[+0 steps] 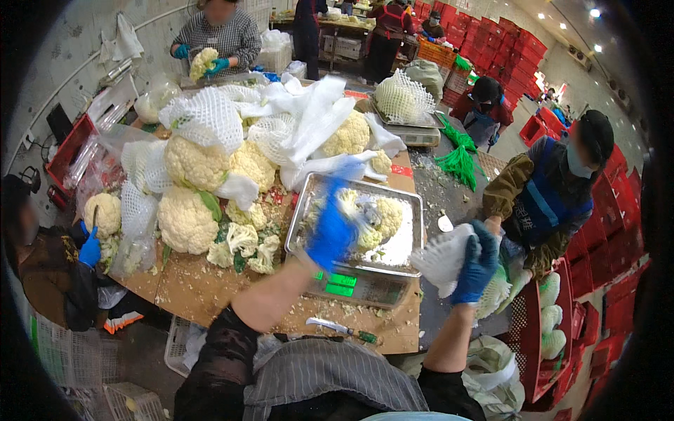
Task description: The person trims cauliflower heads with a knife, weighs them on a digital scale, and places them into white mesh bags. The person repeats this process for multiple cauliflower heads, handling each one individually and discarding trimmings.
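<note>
In a blue glove, my left hand (334, 226) is a motion blur above the left side of a metal tray (416, 221); whether it holds anything cannot be made out. Cauliflower pieces (388, 217) lie in that tray, which rests on a digital scale (363, 294) with a lit green display. My right hand (476, 266), gloved in darker blue, grips a white foam net sleeve (445, 258) to the right of the tray. Its fingers partly hide the sleeve, and what is inside cannot be seen. A knife (342, 329) lies near the table's front edge.
Cauliflower heads (188, 220) and foam nets (202, 118) are heaped at the left and back. Close on the right stands a co-worker (547, 194), beside a red crate (558, 337) of wrapped cauliflower. Another co-worker (52, 263) sits left. Green ties (458, 150) lie far right.
</note>
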`<state>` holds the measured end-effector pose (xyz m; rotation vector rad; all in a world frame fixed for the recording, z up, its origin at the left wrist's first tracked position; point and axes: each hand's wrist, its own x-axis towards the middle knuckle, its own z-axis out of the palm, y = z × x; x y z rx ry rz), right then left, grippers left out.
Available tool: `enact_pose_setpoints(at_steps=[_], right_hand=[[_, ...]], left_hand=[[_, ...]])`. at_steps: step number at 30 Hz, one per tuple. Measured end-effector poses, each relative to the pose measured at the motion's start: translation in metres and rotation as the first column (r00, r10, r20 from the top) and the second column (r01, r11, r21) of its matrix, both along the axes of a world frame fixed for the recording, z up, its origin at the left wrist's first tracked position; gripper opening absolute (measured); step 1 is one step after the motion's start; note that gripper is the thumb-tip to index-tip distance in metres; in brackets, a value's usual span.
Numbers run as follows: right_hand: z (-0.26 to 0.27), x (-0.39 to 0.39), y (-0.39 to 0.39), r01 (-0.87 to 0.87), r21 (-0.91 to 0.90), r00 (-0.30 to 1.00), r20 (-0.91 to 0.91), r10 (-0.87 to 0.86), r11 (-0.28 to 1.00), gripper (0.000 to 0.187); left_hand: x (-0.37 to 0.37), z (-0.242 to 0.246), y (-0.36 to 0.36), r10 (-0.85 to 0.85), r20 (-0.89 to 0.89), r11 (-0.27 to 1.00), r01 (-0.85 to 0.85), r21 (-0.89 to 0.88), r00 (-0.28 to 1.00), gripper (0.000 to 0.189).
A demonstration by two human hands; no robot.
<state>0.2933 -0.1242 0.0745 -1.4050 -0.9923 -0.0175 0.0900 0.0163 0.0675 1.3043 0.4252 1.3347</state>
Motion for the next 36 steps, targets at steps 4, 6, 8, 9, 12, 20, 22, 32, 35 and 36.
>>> enact_pose_setpoints(at_steps=[4, 6, 8, 9, 12, 20, 22, 32, 35, 36], right_hand=[[-0.014, -0.045, 0.015, -0.077, 0.011, 0.983, 0.166, 0.074, 0.997, 0.013], [-0.018, -0.044, 0.017, -0.100, 0.050, 0.995, 0.029, 0.098, 0.994, 0.009], [-0.014, -0.032, 0.016, -0.171, 0.030, 0.968, -0.179, 0.174, 0.985, 0.009], [-0.010, -0.025, 0.016, -0.329, -0.040, 0.897, -0.324, 0.299, 0.943, 0.015], [0.004, -0.016, 0.012, -0.967, 0.186, 0.048, -0.543, 0.838, 0.176, 0.033], [-0.037, -0.070, 0.030, -0.764, -0.131, 0.525, -0.695, 0.491, 0.632, 0.046], [-0.049, -0.074, 0.032, -0.646, -0.193, 0.703, -0.527, 0.478, 0.738, 0.039], [-0.024, -0.074, 0.018, -0.826, 0.262, 0.082, -0.820, 0.567, 0.499, 0.060], [-0.044, -0.092, 0.024, -0.784, -0.145, 0.611, -0.347, 0.711, 0.604, 0.081], [-0.053, -0.097, 0.028, -0.725, -0.056, 0.632, -0.449, 0.631, 0.686, 0.079]], left_hand=[[0.020, -0.011, -0.073, 0.129, -0.431, 0.885, 0.092, 0.456, 0.893, 0.081], [0.012, -0.016, -0.067, -0.003, -0.575, 0.975, 0.131, 0.180, 0.818, 0.073], [0.001, -0.020, -0.047, 0.040, -0.452, 0.969, 0.075, 0.234, 0.891, 0.040], [-0.005, -0.023, -0.038, 0.032, -0.448, 0.981, 0.058, 0.186, 0.894, 0.030], [-0.017, -0.033, -0.016, -0.020, -0.201, 0.998, 0.009, -0.057, 0.979, 0.015], [-0.016, -0.046, -0.035, 0.321, -0.468, 0.924, -0.162, 0.347, 0.824, 0.020], [-0.018, -0.042, -0.035, 0.519, -0.494, 0.809, -0.213, 0.548, 0.698, 0.019], [-0.023, -0.049, -0.040, 0.492, -0.313, 0.807, -0.291, 0.515, 0.812, 0.020], [-0.015, -0.064, -0.041, 0.203, -0.455, 0.964, -0.096, 0.247, 0.867, 0.021], [-0.012, -0.068, -0.040, 0.287, -0.428, 0.920, -0.121, 0.374, 0.857, 0.017]])
